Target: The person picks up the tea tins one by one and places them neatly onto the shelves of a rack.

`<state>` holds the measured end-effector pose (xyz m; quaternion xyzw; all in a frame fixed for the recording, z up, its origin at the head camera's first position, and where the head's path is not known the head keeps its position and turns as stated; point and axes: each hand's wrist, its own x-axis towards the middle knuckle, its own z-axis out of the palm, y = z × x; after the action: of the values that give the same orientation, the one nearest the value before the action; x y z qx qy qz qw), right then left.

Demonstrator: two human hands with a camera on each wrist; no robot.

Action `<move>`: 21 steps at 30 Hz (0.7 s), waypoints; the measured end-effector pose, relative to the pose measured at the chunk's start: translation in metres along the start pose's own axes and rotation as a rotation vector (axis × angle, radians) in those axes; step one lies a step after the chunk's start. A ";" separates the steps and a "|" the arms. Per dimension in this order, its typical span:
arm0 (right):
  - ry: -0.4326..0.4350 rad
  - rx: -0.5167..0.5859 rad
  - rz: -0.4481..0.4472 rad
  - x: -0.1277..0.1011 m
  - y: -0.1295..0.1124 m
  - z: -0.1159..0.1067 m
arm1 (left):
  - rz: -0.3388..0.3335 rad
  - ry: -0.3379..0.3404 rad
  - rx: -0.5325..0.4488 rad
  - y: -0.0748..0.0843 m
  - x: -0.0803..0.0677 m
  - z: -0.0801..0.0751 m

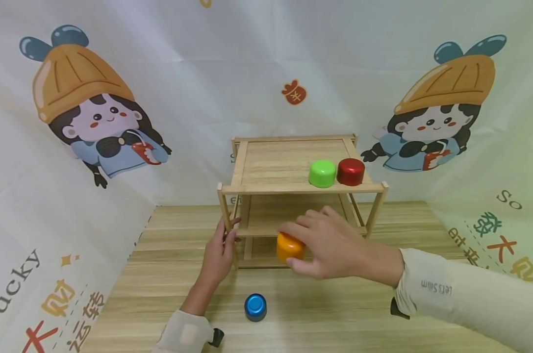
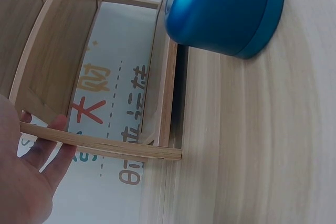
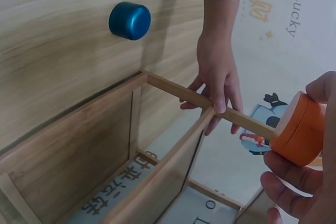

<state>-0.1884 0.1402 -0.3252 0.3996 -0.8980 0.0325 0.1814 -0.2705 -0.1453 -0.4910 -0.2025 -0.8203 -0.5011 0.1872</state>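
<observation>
A small orange round canister (image 1: 290,246) is pinched between the thumb and fingers of my right hand (image 1: 332,242), in front of the wooden shelf's middle board. Around the shelf's (image 1: 284,188) left front leg (image 2: 100,141), my left hand (image 1: 215,257) holds on with thumb and fingers. On the top board, a green canister (image 1: 322,174) and a red canister (image 1: 351,172) stand side by side towards the right front. A blue canister (image 1: 255,307) sits on the table in front of the shelf, near my left forearm. The right wrist view shows the orange canister (image 3: 300,129) tilted.
The shelf stands on a wood-grain table (image 1: 337,314), close to a printed cloth backdrop (image 1: 204,98) that also hangs along both sides. Its middle board (image 1: 288,211) lies beneath the top one, with a lower board (image 1: 262,247) close to the table.
</observation>
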 end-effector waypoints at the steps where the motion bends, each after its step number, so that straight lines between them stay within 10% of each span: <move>1: 0.005 -0.002 -0.001 0.001 0.001 -0.001 | 0.000 0.001 0.002 0.000 0.000 0.000; 21: 0.025 0.017 -0.004 0.023 0.016 -0.037 | 0.002 0.011 0.020 0.000 -0.001 0.000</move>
<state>-0.2034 0.1424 -0.2809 0.4026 -0.8944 0.0448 0.1895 -0.2699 -0.1454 -0.4912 -0.1985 -0.8241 -0.4937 0.1941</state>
